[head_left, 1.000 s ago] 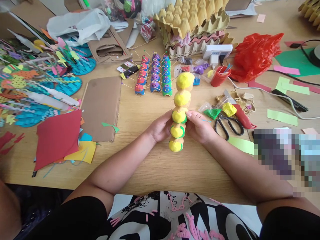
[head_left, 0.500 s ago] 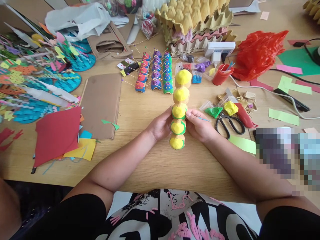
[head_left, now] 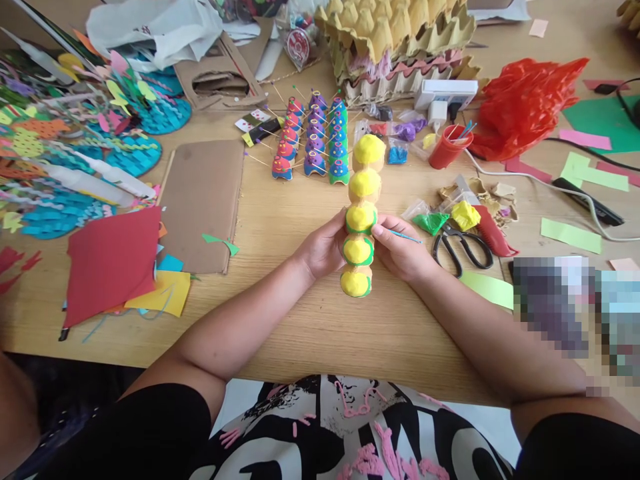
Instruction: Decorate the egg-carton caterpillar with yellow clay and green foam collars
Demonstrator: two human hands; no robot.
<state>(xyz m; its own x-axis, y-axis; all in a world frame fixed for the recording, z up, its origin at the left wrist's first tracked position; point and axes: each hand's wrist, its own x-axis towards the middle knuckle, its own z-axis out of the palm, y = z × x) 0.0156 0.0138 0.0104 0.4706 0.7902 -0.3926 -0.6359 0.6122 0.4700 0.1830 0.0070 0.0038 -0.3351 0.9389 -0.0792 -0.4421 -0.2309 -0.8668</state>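
Wood surface (head_left: pixel 295 327) below; my left fingers (head_left: pixel 337 228) and right fingers (head_left: pixel 383 233) pinch yellow-topped carton strip (head_left: pixel 361 219). Scissors (head_left: pixel 449 231) right of them.

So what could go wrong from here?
1. The left hand and right hand grip the bumpy strip around its middle; its narrow necks might bend.
2. The right thumb sits close to the green edging and could smear it if soft.
3. Scissors lie near the right hand; it could knock them.
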